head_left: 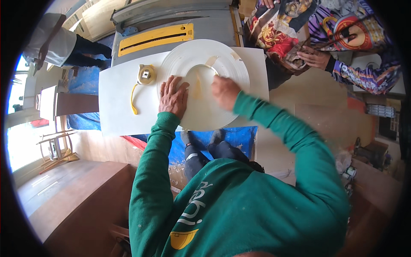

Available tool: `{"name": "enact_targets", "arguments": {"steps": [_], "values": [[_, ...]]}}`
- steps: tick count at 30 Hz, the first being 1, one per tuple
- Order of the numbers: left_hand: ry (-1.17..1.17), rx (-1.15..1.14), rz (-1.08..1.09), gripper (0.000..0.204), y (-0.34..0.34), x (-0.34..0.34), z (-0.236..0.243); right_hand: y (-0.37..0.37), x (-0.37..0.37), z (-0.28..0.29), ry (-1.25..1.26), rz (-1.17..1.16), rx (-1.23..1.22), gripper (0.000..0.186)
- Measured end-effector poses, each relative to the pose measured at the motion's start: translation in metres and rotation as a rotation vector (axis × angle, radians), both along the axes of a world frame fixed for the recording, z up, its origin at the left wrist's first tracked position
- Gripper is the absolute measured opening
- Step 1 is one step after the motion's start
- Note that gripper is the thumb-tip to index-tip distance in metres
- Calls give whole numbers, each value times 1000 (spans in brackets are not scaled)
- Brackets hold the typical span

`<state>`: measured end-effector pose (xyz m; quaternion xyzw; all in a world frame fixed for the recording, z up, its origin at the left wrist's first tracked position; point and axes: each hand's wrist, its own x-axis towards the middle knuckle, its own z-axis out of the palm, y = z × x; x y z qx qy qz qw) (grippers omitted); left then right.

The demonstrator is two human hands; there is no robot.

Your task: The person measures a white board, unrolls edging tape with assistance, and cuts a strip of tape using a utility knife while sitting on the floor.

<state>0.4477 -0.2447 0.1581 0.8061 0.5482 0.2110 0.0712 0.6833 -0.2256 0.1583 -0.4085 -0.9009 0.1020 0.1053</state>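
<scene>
at upper centre of the frame, a white coil (205,55) is touched by the left hand (173,97) and right hand (225,91); a tape measure (147,74) is laid farther left.

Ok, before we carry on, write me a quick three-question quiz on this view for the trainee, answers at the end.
1. True or false: the person's left grip rests on the white roll.
2. What measuring tool lies on the white board, left of the roll?
3. The slotted plate on the grey machine is: A) red, B) yellow, C) blue.

Key: 1. True. 2. A tape measure. 3. B.
</scene>
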Motion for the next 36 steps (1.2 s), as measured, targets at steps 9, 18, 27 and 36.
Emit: {"name": "enact_targets", "arguments": {"steps": [9, 18, 27, 36], "values": [[15, 18, -7, 26, -1, -7, -1, -13, -19, 54, 447, -298, 129, 19], [26, 0, -17, 28, -1, -3, 1, 64, 69, 5, 163, -424, 107, 12], [49, 13, -31, 27, 1, -5, -4, 84, 68, 3, 71, -489, 39, 16], [50, 15, -44, 27, 2, -1, -1, 86, 88, -4, 86, -266, 119, 15]]}}
